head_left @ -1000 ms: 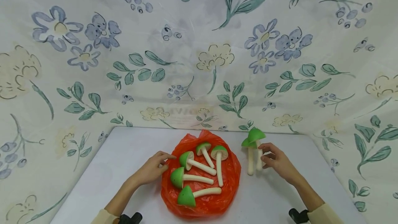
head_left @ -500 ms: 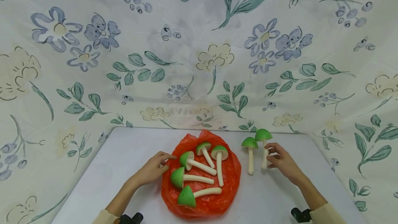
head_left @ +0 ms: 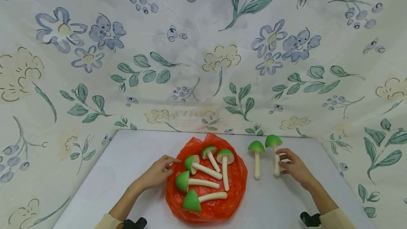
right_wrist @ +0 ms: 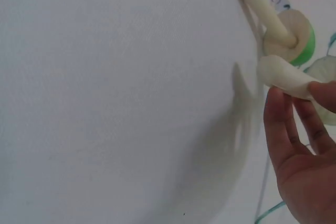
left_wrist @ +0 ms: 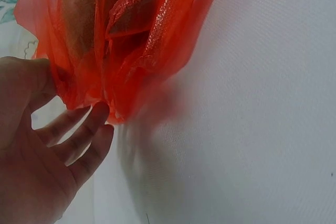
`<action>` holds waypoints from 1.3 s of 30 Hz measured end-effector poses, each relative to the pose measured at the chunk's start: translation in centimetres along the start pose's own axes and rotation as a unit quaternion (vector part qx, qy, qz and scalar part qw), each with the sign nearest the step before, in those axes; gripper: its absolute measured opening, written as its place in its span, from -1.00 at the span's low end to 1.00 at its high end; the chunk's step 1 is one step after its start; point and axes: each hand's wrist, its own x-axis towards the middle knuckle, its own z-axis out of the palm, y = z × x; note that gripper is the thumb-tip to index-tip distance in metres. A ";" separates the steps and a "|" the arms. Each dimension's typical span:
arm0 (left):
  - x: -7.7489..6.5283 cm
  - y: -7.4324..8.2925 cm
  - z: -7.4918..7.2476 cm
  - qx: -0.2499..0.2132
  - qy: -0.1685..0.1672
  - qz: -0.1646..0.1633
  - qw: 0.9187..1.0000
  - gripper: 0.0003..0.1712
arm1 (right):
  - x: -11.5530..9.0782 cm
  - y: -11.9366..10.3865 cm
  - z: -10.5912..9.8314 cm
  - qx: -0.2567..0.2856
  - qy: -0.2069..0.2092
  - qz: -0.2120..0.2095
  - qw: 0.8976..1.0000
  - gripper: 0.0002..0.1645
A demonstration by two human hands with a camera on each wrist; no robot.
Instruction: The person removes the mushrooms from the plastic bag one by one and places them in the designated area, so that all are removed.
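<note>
My right hand pinches the white stem of a toy mushroom with a green cap at the right of the table. In the right wrist view, thumb and fingertips hold that stem, and its shadow falls on the tabletop. Just left of it in the head view lies a second mushroom, cap toward the back. At the middle, a red plastic bag bears several more green-capped mushrooms. My left hand grips the bag's left edge; the left wrist view shows thumb and fingers at the crinkled red plastic.
Both hands work over a white table. Behind it hangs a cloth printed with flowers and leaves. A dark wrist device shows near each sleeve at the lower edge.
My right hand has moved right and slightly nearer with its mushroom, which now stands apart from the second one. My left hand, the bag and the mushrooms on it have stayed put.
</note>
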 end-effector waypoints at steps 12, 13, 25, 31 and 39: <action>-0.2 -0.1 0.0 0.000 -0.003 -0.002 1.000 -0.58 | -0.4 1.1 -0.5 -0.041 -0.013 0.044 0.998 -0.49; -0.2 -0.2 0.0 -0.001 -0.004 -0.003 1.000 -0.58 | -0.4 1.2 -0.5 -0.039 -0.014 0.046 0.998 -0.48; -0.2 -0.1 -0.1 0.003 -0.004 0.003 1.000 -0.59 | -0.2 1.5 -0.5 -0.030 -0.011 0.047 0.998 -0.51; -0.2 -0.1 0.0 -0.001 -0.004 0.000 1.000 -0.59 | -0.3 1.4 -0.6 -0.039 0.000 0.046 0.998 -0.50; -0.1 -0.1 0.0 0.006 0.000 0.006 1.000 -0.59 | -0.3 1.6 -0.8 -0.034 0.013 0.051 0.998 -0.48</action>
